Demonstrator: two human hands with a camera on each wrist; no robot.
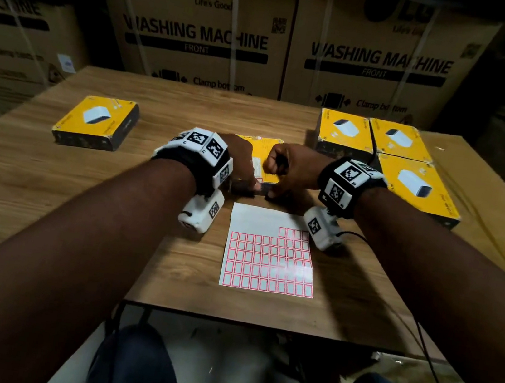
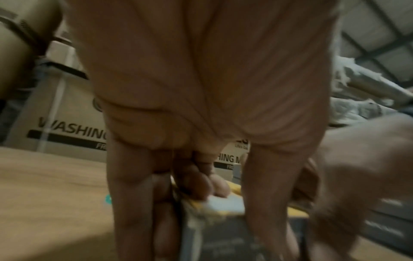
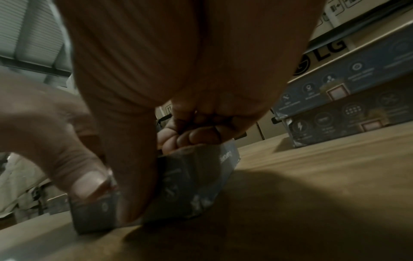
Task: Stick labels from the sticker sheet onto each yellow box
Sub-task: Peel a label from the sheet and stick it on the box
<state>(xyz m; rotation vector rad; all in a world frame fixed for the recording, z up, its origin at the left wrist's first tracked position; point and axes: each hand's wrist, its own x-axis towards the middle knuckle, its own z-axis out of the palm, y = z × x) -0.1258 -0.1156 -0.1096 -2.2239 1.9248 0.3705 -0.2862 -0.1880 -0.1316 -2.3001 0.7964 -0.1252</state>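
Observation:
A yellow box with dark sides lies at the table's middle, gripped by both hands. My left hand curls its fingers onto the box top, thumb down the dark front side. My right hand is curled the same way, its fingers on the box and its thumb on the front face. A small red-bordered label sits at the near edge between the two thumbs. The sticker sheet lies flat just in front, its top rows mostly peeled.
One more yellow box lies at the left. Three yellow boxes are grouped at the back right. Large cardboard cartons stand behind the table. A black cable runs off the right front edge.

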